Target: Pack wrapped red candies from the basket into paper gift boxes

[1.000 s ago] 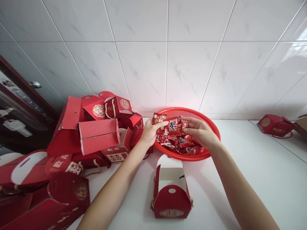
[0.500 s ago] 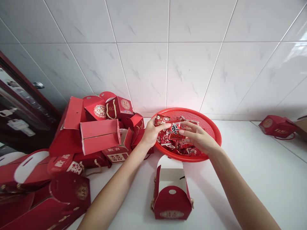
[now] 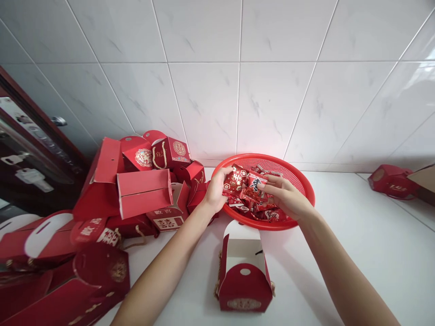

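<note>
Head view: two bare hands at work over a red plastic basket (image 3: 267,225), standing on a white table (image 3: 360,253) close to a tiled wall (image 3: 272,95). Left hand (image 3: 216,190) above the left rim, fingers curled and clamped on a brown-red packet (image 3: 235,180), printed face up, pale hexagon shapes and lettering showing. Right hand (image 3: 285,192) reaching in from the right, thumb lying on the face of a bright red packet (image 3: 257,183) with a large black character, other fingers along its right side; cannot tell whether firmly gripped or only touched. Both packets side by side over the basket's contents, close to touching. Beneath, a heap of small red wrapped packets (image 3: 273,215), wrappers overlapping, partly hidden by the hands

Nearer than the basket, just beside its front rim: a dark red open box (image 3: 244,290), upright, white inside, flaps parted, round hole in the near flap, gold emblem on the front, rope at both sides

Off to the left, a jumbled pile of red boxes (image 3: 146,192), some tilted or on their sides, some with rope handles. Behind it, keys (image 3: 34,177) at a dark door. Far right, well apart, a small red box (image 3: 390,181) touching or just beside a brown carton (image 3: 424,183)
</note>
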The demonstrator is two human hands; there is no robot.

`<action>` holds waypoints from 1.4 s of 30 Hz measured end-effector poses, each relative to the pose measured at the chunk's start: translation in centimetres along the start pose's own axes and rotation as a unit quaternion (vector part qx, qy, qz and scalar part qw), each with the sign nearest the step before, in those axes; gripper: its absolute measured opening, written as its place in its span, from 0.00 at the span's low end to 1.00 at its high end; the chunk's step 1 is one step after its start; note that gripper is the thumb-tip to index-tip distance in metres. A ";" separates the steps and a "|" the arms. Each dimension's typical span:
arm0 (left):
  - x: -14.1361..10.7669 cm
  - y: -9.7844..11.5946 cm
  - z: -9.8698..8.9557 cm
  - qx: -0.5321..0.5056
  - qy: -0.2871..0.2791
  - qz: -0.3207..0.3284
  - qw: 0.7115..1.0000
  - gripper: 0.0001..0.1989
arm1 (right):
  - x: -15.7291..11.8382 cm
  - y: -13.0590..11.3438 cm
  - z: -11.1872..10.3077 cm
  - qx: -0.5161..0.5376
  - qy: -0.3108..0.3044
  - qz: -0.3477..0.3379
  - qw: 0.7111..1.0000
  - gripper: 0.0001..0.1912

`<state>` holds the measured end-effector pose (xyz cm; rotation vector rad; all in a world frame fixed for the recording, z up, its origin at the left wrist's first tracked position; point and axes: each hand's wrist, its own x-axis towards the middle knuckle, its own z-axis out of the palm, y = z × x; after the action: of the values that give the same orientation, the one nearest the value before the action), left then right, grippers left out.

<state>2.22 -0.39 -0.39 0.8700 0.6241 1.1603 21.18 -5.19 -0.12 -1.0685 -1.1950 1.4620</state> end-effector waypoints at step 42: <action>-2.0 0.9 1.0 0.046 -0.047 0.022 0.998 0.13 | -0.4 -0.2 1.3 0.129 0.030 0.019 0.991 0.16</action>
<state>2.00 -2.43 0.91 1.0155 0.5865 1.1311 19.99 -5.78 0.25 -0.9544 -0.9178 1.5539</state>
